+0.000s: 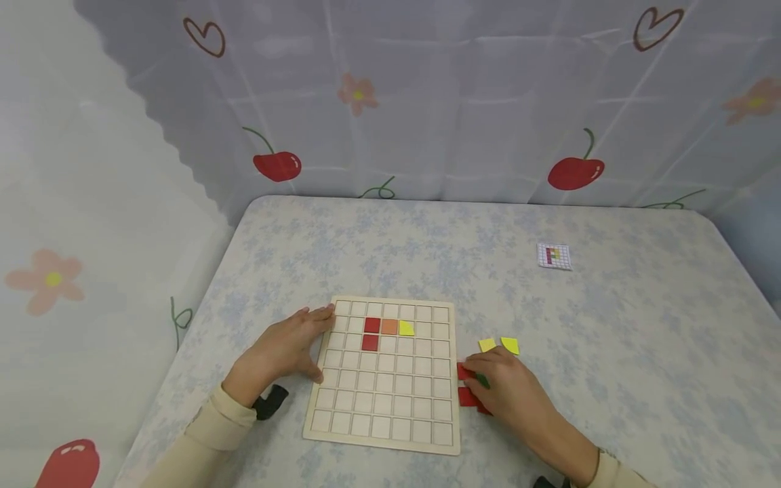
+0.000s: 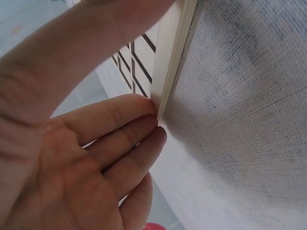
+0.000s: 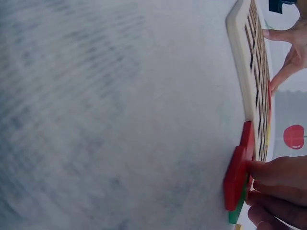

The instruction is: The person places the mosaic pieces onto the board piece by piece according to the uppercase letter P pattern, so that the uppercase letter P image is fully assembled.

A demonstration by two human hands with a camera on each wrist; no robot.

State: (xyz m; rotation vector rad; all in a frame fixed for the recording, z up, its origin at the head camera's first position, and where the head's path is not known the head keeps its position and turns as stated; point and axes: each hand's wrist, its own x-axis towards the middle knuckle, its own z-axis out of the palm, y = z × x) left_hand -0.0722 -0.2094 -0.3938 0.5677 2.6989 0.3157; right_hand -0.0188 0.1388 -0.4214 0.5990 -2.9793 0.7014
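Board (image 1: pixel 383 384): flat on the tabletop (image 1: pixel 647 305). Left hand (image 1: pixel 287 349): fingers spread wide against the board's left edge, I judge to steady it. Right hand (image 1: pixel 509 386): fingers at red tiles (image 1: pixel 468 397) just right of the board, handy there; pinching or merely touching, I cannot tell. Card (image 1: pixel 554 256): beyond the board, rightward.

You have no words, brands or numbers to read on the board (image 1: pixel 371 383), on the coloured tiles (image 1: pixel 467 397) or anywhere else in view. The small white card (image 1: pixel 554 256), lying well apart from your board on the far right part of the counter (image 1: pixel 390 251), bears a printed grid with a few coloured squares, but any finer marking is too small for you to make out. You can recognise two brown outline hearts (image 1: pixel 655 26) high on the pale backdrop (image 1: pixel 439 122).
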